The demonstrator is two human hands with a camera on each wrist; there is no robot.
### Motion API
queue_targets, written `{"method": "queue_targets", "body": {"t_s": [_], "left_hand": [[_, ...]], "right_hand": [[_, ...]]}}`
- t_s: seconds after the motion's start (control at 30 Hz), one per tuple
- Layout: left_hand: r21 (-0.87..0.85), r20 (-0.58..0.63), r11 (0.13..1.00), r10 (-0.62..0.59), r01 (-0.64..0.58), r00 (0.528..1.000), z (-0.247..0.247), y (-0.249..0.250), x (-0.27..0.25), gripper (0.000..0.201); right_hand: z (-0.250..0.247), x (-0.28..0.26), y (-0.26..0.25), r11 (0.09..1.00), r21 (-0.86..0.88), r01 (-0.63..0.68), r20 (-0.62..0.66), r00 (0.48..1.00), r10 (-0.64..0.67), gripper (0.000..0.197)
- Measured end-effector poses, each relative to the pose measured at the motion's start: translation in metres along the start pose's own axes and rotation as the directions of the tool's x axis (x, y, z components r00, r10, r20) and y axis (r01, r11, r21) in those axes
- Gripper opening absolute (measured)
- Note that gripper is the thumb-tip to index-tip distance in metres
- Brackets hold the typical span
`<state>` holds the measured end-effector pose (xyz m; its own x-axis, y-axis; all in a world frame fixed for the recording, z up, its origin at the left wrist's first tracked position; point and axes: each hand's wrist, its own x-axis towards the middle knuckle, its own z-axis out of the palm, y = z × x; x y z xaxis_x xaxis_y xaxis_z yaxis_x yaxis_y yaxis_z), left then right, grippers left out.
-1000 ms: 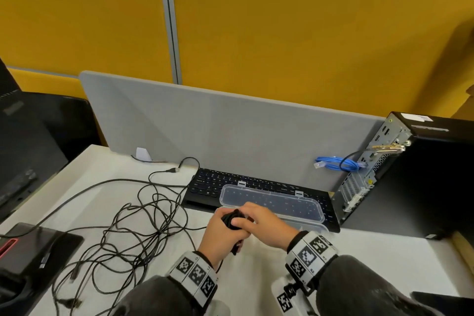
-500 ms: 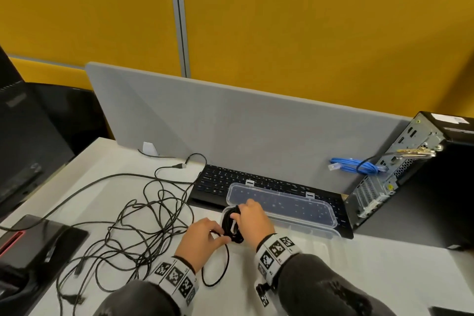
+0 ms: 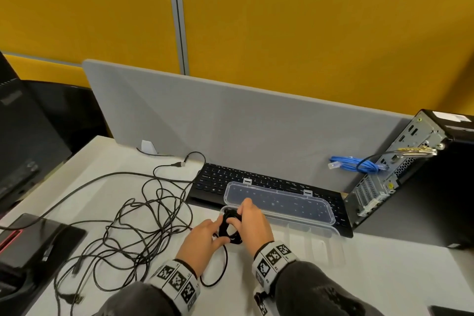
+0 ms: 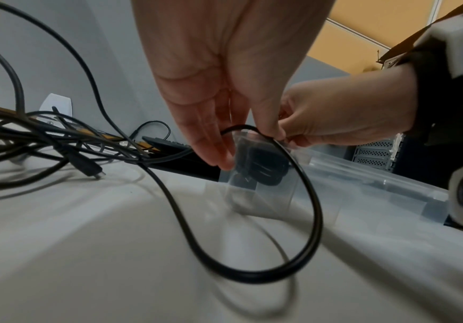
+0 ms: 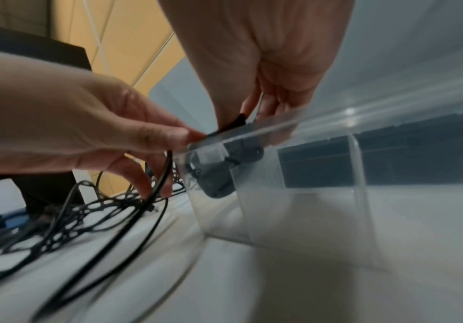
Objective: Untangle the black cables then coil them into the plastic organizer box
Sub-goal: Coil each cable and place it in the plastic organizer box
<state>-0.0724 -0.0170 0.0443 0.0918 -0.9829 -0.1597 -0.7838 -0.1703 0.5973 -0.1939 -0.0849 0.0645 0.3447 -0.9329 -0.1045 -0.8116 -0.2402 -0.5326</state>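
Most of the work is judged to remain: a large tangle of black cables (image 3: 123, 226) is spread on the white desk (image 3: 359, 277) to the left of both hands, none of it sorted.

One step is well along. A single coiled cable (image 3: 230, 226) is being lowered into the end compartment of the clear plastic organizer box (image 3: 320, 238), which lies open just beyond the hands with its lid (image 3: 279, 202) folded back over a black keyboard (image 3: 213, 182). The remaining compartments, to the right of the hands, appear to hold nothing.

The coil is gripped from above by the right hand (image 3: 254, 223). Its loose tail (image 4: 302, 257), looping toward the wrists, is pinched by the left hand (image 3: 202, 241) beside the box wall and has yet to be tucked in.
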Motion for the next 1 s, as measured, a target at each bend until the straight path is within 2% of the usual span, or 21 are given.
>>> {"method": "queue_targets", "body": {"t_s": [0.13, 0.27, 0.43, 0.53, 0.57, 0.63, 0.7, 0.77, 0.87, 0.93, 1.0], "left_hand": [[-0.075, -0.048, 0.997, 0.010, -0.014, 0.999, 0.002, 0.002, -0.002, 0.058], [-0.115, -0.075, 0.993, -0.003, -0.006, 0.997, 0.005, 0.002, -0.004, 0.057], [-0.185, -0.091, 0.983, -0.025, 0.008, 0.996, 0.006, 0.001, -0.004, 0.060], [-0.211, -0.100, 0.977, -0.037, 0.015, 0.994, 0.007, 0.000, -0.005, 0.060], [-0.219, -0.103, 0.975, -0.041, 0.017, 0.994, 0.007, 0.000, -0.005, 0.060], [-0.236, -0.107, 0.972, -0.046, 0.019, 0.993, 0.008, -0.001, -0.005, 0.060], [-0.252, -0.108, 0.968, -0.051, 0.022, 0.993, 0.009, -0.001, -0.005, 0.060], [-0.262, -0.113, 0.965, -0.058, 0.026, 0.992, 0.010, -0.003, -0.005, 0.060], [-0.282, -0.116, 0.959, -0.073, 0.037, 0.991, 0.011, -0.004, -0.005, 0.059], [-0.296, -0.118, 0.955, -0.077, 0.039, 0.990, 0.012, -0.005, -0.006, 0.059], [-0.298, -0.120, 0.954, -0.080, 0.041, 0.990, 0.012, -0.005, -0.006, 0.059]], "right_hand": [[-0.002, -0.007, 0.008, 0.995, 0.087, 0.058, 0.088, 0.994, -0.066, 0.019], [0.000, -0.015, 0.003, 0.985, -0.010, 0.173, 0.178, 0.969, -0.169, 0.039], [-0.002, -0.008, 0.007, 0.983, -0.089, 0.160, 0.212, 0.967, -0.138, 0.041], [0.000, -0.012, 0.008, 0.864, -0.362, 0.350, 0.203, 0.934, -0.293, 0.024], [0.000, -0.014, 0.008, 0.817, -0.442, 0.369, 0.214, 0.928, -0.304, 0.019], [0.004, -0.020, 0.004, 0.771, -0.535, 0.345, 0.190, 0.939, -0.288, 0.025], [0.007, -0.022, 0.005, 0.776, -0.537, 0.330, 0.156, 0.943, -0.294, 0.029], [0.005, -0.024, 0.003, 0.823, -0.477, 0.309, 0.173, 0.951, -0.257, 0.031], [0.007, -0.020, 0.013, 0.843, -0.435, 0.317, 0.178, 0.948, -0.264, 0.037], [0.005, -0.022, 0.015, 0.816, -0.475, 0.331, 0.208, 0.943, -0.261, 0.036], [0.003, -0.021, 0.017, 0.720, -0.573, 0.391, 0.276, 0.919, -0.280, 0.029]]}}
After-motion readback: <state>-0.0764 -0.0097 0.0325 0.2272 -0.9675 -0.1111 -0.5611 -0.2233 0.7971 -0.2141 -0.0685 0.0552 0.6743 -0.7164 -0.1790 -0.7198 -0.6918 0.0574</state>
